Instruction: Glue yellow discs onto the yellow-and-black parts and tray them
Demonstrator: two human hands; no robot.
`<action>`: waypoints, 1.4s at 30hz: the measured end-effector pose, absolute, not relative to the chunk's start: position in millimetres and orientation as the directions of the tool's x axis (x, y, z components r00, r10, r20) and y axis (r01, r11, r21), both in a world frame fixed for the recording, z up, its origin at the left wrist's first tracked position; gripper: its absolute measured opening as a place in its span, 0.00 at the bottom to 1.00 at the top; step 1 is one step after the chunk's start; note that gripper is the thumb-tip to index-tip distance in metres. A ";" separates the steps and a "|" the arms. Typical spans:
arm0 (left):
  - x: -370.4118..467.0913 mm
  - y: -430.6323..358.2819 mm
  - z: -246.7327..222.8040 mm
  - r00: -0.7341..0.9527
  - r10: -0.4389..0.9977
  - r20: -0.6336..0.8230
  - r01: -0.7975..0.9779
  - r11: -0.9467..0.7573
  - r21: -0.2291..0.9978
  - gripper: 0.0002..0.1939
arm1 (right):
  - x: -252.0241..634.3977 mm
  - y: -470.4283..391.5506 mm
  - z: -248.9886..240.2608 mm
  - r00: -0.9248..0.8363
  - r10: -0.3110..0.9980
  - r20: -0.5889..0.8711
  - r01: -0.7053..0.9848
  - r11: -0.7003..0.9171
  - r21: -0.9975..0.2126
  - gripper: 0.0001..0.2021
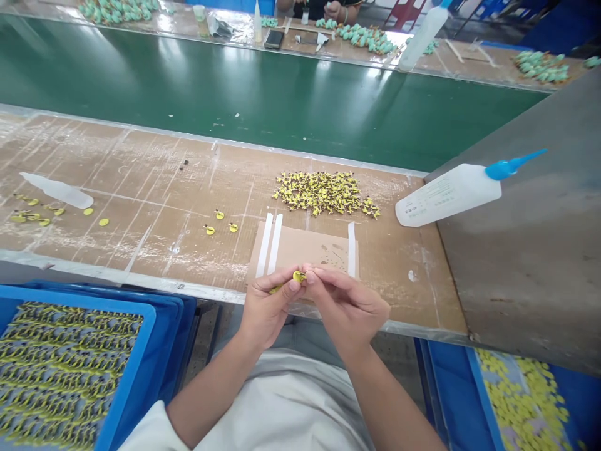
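Observation:
Between finger and thumb my left hand (270, 307) pinches a small yellow disc (298, 275) with a dark part on it. More yellow shows lower down among the same fingers. The fingertips of my right hand (350, 304) are pressed together against the disc's right side; what they grip there is too small to make out. Both hands are above the near edge of a cardboard sheet (310, 241) with white tape strips. Beyond it lies a heap of small yellow-and-black pieces (323, 191). Several yellow discs with dark parts (220, 215) rest to the left.
A white bottle with a blue nozzle (448, 194) leans by the metal wall (526, 250) at right. Blue trays hold rows of yellow-and-dark pieces (70, 369) at lower left and yellow discs (526, 394) at lower right. Across the green belt (211, 94), a person's hands (334, 11) show.

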State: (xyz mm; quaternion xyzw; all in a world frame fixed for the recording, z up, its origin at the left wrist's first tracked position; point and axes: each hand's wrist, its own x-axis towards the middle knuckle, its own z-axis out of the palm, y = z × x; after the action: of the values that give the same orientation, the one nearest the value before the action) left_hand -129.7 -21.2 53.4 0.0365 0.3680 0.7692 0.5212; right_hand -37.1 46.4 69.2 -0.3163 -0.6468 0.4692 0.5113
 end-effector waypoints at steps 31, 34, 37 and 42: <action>-130.5 -24.9 60.1 -0.494 0.813 -0.307 -0.648 -0.109 0.754 0.10 | -20.5 56.9 81.4 -0.420 0.848 0.325 -0.028 0.346 -0.938 0.11; -130.0 -24.1 60.1 -0.481 0.821 -0.308 -0.653 -0.101 0.751 0.10 | -19.7 54.8 81.9 -0.382 0.888 0.256 0.005 0.279 -0.960 0.09; -129.9 -24.0 59.8 -0.476 0.824 -0.308 -0.660 -0.104 0.744 0.10 | -18.9 53.0 81.5 -0.359 0.905 0.230 0.021 0.255 -0.967 0.09; -130.8 -24.0 60.1 -0.497 0.809 -0.314 -0.650 -0.108 0.752 0.10 | -19.3 52.5 82.8 -0.386 0.890 0.244 -0.006 0.262 -0.965 0.08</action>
State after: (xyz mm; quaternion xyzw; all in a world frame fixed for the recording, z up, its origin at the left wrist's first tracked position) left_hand -130.8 -24.0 60.1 0.0881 0.4499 0.7390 0.4936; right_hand -19.3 52.5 82.8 -0.3347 -0.6603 0.5070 0.4416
